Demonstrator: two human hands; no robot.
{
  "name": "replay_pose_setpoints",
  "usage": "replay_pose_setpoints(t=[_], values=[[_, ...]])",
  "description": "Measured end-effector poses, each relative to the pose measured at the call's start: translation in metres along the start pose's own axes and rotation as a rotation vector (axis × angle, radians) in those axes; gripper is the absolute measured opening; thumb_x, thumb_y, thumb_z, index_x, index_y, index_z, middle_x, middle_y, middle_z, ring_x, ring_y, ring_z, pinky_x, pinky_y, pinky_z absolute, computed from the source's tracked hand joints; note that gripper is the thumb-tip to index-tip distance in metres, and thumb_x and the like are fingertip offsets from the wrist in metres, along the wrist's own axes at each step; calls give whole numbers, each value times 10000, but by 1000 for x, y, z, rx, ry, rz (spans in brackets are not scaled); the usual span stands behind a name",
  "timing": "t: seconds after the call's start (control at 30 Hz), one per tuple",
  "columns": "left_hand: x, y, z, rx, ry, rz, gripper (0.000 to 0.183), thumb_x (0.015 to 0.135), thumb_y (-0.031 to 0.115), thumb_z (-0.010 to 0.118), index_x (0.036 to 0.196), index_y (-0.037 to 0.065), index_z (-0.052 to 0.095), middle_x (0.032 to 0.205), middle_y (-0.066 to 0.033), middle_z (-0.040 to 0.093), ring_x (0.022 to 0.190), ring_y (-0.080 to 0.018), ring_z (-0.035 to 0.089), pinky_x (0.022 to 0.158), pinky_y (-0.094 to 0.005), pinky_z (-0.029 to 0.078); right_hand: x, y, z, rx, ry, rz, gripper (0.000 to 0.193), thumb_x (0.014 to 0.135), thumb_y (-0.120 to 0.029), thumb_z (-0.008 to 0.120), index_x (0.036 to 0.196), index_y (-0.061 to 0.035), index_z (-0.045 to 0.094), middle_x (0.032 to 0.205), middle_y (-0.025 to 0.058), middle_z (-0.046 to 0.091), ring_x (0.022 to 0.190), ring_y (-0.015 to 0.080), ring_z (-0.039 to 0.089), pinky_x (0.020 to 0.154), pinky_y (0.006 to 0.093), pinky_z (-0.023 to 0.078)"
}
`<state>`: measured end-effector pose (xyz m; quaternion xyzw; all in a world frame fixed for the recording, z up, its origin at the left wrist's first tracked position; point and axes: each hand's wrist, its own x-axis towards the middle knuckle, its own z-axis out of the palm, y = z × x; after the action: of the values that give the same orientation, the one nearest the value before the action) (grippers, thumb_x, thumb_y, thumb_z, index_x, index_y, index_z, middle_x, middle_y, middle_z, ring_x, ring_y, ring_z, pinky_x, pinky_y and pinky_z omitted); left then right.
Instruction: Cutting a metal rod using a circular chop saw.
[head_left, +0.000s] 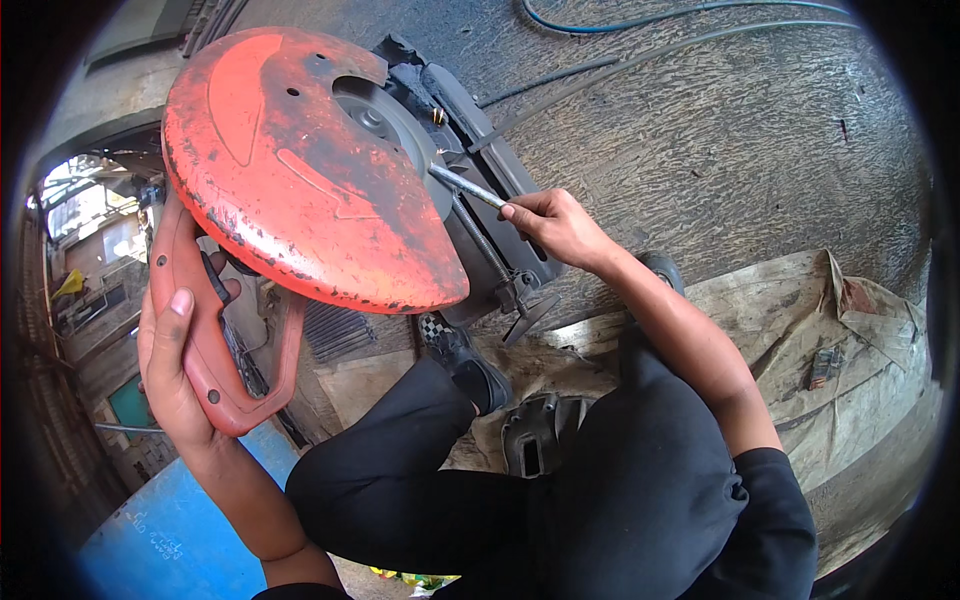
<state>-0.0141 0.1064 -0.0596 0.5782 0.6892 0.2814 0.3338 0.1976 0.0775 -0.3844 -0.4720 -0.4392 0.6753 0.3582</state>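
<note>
A red, scuffed blade guard [330,220] of a cut-off saw fills the upper left, with the grey cutting disc [415,135] showing through its opening. My left hand [178,365] is wrapped around the saw's red D-shaped handle [200,330], thumb on the near side. Pinched between the thumb and fingers of my right hand [555,228] is a short metal rod [470,187]. Its far end reaches the disc's edge; whether it touches the disc I cannot tell. Below the rod runs the saw's threaded clamp screw [482,240].
The saw's dark base [480,125] rests on rough ground. A blue hose [640,22] and a grey cable [640,70] run behind it. A crumpled tan cloth [770,310] lies at right, a blue panel [190,530] at lower left. My shoe [478,375] is close to the clamp.
</note>
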Motion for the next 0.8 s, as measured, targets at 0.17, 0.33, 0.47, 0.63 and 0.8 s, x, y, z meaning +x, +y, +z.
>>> replay_pose_setpoints(t=[0.17,0.33,0.47,0.63,0.8], values=[[0,-1,0,-5,-6,-1,642,910,242,574,1417,-101,381,1376,-199,499,1196,-244,532,966,-366,454,-1,0,-3,-101,54,-21,317,933,-276,623,919,31,699,579,132,554,556,152,531,579,361,460],[1,1,1,-4,-38,17,651,908,234,572,1427,-102,367,1388,-194,493,1207,-240,530,969,-364,447,-1,2,1,-177,138,-93,252,889,-209,674,987,21,704,683,206,630,615,271,648,629,405,501],[3,1,9,-29,-28,66,655,907,231,571,1433,-99,362,1395,-188,489,1191,-236,537,970,-353,442,-1,8,-1,-346,263,-456,286,871,-177,702,1074,25,693,807,207,664,689,287,653,625,387,509],[2,2,5,-45,-17,18,653,899,220,585,1428,-97,370,1376,-182,499,1147,-225,551,957,-331,441,-4,-2,-2,-458,305,-464,255,872,-199,678,1013,10,712,791,219,663,721,381,653,679,420,526],[1,1,-6,21,-35,-56,637,887,199,602,1412,-94,390,1309,-183,525,1074,-203,561,930,-329,451,2,6,-8,-68,80,25,374,939,-329,572,915,8,729,563,109,541,496,206,571,525,348,463]])
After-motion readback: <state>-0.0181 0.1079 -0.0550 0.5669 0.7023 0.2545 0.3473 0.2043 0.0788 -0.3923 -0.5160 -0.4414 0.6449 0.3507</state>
